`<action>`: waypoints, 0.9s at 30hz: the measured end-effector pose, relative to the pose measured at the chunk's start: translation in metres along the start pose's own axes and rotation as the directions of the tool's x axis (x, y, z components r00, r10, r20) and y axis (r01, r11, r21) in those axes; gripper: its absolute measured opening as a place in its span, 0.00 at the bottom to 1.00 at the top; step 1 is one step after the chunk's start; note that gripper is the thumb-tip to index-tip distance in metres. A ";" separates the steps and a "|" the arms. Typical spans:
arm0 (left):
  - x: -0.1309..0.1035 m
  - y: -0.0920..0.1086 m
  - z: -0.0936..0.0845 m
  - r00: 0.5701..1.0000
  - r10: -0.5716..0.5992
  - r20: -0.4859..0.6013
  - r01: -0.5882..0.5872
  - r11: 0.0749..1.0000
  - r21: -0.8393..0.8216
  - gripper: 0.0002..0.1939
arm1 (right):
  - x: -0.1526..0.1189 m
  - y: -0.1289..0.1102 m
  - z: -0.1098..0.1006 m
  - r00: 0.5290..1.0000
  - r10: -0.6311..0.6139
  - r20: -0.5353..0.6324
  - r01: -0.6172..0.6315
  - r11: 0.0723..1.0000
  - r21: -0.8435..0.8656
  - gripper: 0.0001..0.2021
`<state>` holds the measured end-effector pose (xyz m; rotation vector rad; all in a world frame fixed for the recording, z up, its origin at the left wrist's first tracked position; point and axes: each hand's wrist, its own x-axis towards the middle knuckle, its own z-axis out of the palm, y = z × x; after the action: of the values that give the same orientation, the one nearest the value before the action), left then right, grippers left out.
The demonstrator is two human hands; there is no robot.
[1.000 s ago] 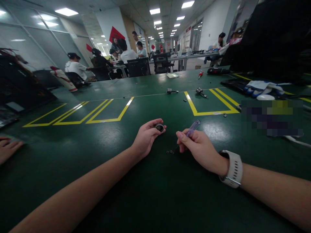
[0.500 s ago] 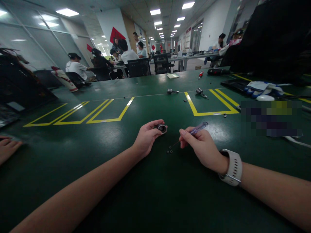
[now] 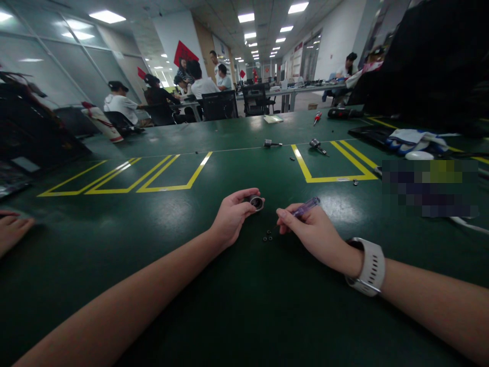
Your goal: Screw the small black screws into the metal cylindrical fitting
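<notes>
Gripping cylinder [image 3: 255, 203] in left hand [image 3: 229, 216], screwdriver [image 3: 307, 206] in right hand [image 3: 315, 229], gap between, tape [image 3: 164, 190] beyond

We see a bare left hand [image 3: 229, 218] and a bare right hand [image 3: 319, 232], with bare skin along the left forearm [image 3: 145, 290] and the right forearm [image 3: 431, 293] too. On the right wrist we see a wide, whitish band [image 3: 367, 272] that looks like a watch strap (its front is hidden from us). Small dark holes [image 3: 375, 265] run down it, and a thin, silvery metal bit [image 3: 369, 286] sits near its bottom edge.
</notes>
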<state>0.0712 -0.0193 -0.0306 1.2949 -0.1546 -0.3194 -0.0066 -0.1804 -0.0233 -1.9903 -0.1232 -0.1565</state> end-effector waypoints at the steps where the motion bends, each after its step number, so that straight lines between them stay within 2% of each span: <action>1: 0.000 0.000 0.000 1.000 0.001 -0.001 -0.001 1.000 -0.003 0.18 | 0.001 -0.001 0.000 1.000 0.018 -0.003 -0.018 1.000 -0.003 0.15; 4: -0.001 0.000 0.001 1.000 0.007 -0.007 -0.007 1.000 -0.005 0.18 | 0.001 -0.001 0.000 0.998 0.055 0.012 -0.055 0.998 0.009 0.15; 6: -0.001 0.000 0.001 1.000 0.011 -0.010 -0.011 1.000 -0.002 0.17 | 0.000 0.000 0.001 0.999 0.008 0.035 -0.009 1.000 0.006 0.14; 9: -0.001 0.000 0.001 1.000 0.008 -0.010 -0.008 1.000 -0.004 0.18 | -0.005 0.001 0.004 0.984 -0.159 0.078 0.162 0.986 -0.030 0.09; 11: -0.001 0.000 0.002 1.000 0.002 -0.014 -0.002 1.000 -0.009 0.18 | -0.009 0.001 0.006 0.950 -0.279 0.138 0.293 0.952 -0.088 0.06; 14: -0.001 0.001 0.002 1.000 0.001 -0.021 -0.002 1.000 -0.014 0.18 | -0.011 0.001 0.006 0.896 -0.390 0.212 0.426 0.890 -0.164 0.10; 27: -0.002 0.001 0.002 1.000 0.016 -0.011 -0.017 1.000 -0.017 0.17 | -0.015 -0.008 0.004 0.901 -0.407 0.149 0.428 0.888 -0.165 0.10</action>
<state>0.0687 -0.0202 -0.0293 1.2776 -0.1531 -0.2991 -0.0224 -0.1739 -0.0205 -2.1439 -0.6349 -0.3478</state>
